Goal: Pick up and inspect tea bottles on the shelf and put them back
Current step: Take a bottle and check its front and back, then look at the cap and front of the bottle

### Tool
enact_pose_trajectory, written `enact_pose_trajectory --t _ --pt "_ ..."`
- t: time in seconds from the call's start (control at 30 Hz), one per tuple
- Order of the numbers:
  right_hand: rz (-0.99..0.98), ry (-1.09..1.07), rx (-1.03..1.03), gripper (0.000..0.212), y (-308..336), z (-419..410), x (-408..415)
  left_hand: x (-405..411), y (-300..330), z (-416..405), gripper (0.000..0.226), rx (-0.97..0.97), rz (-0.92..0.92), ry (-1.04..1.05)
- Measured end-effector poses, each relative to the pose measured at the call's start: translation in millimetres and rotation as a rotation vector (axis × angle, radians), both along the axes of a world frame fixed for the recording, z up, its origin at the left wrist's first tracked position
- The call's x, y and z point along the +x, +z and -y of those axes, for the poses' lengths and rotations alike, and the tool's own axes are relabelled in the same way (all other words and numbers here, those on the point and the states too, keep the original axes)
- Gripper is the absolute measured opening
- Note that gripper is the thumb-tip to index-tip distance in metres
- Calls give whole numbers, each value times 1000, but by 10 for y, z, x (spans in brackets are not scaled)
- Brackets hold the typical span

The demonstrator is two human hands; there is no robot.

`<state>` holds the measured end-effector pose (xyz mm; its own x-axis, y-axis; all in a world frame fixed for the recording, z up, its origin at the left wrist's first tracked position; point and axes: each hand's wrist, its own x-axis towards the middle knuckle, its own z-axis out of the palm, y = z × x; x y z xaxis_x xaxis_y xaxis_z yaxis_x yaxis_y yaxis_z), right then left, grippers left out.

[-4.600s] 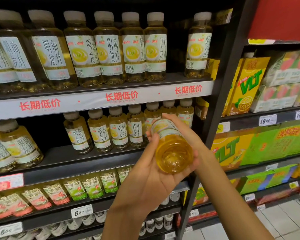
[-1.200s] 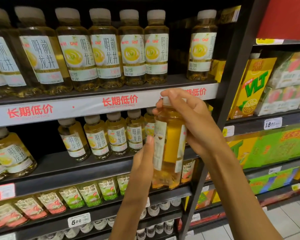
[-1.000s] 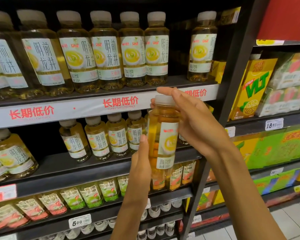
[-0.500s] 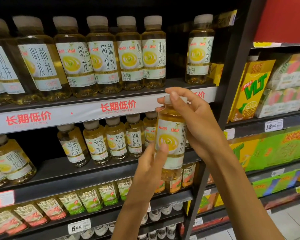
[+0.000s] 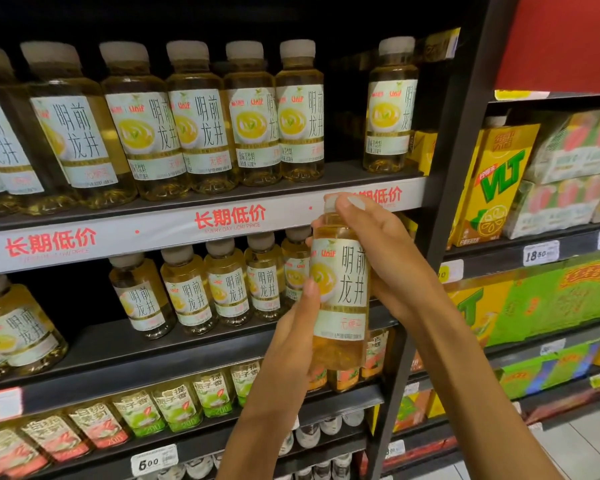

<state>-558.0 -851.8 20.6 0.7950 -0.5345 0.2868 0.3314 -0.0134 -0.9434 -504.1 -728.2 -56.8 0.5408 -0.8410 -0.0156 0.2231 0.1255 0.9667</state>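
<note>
A clear tea bottle (image 5: 340,292) with yellow tea, a pale cap and a white-green label stands upright in the air in front of the middle shelf (image 5: 174,348). My right hand (image 5: 385,258) wraps its neck and upper side from the right, thumb on the cap. My left hand (image 5: 291,337) holds its lower left side, thumb on the label. The label front faces me. Matching bottles line the top shelf (image 5: 201,199) and the middle shelf behind the held one.
A black upright post (image 5: 440,216) divides this bay from the right bay, which holds yellow and green VLT cartons (image 5: 496,181). Smaller green and red labelled bottles (image 5: 174,403) lie on the lower shelf. Price tags sit along the shelf edges.
The bottle went from tipped with its base towards me to upright, then was turned until its label front faces me. Both hands stay on it.
</note>
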Motion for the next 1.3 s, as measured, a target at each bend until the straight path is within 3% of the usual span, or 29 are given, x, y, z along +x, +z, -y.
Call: enact_pose_trajectory --t 0.23,0.3,0.37,0.4,0.53,0.73,0.87,1.03,1.2,1.3 --pt "39 10 -252 30 28 -69 -70 -47 57 15 61 7 147 44" --pt "53 47 -234 31 21 -49 -79 -35 84 25 70 -28 99 88" --pt "54 95 -172 36 8 -27 -76 -11 96 20 95 -9 35 63" --pt "50 120 -120 38 1 -21 -65 -8 114 11 97 -7 9 24" --pt "-14 162 131 39 -17 -5 12 -28 163 -34 70 -42 -171 -156" --pt "-101 146 396 24 -127 42 49 -106 205 -76 80 -159 -352 -313" --pt "-229 173 482 27 -183 50 48 -127 215 -98 70 -223 -384 -367" --pt "-261 158 407 28 -194 99 31 -154 179 -83 66 -169 -368 -350" --pt "-82 169 218 27 -41 90 -5 -168 113 -36 60 -147 -324 -281" --pt "14 136 91 24 20 50 -45 -169 92 -27 56 -98 -207 -200"
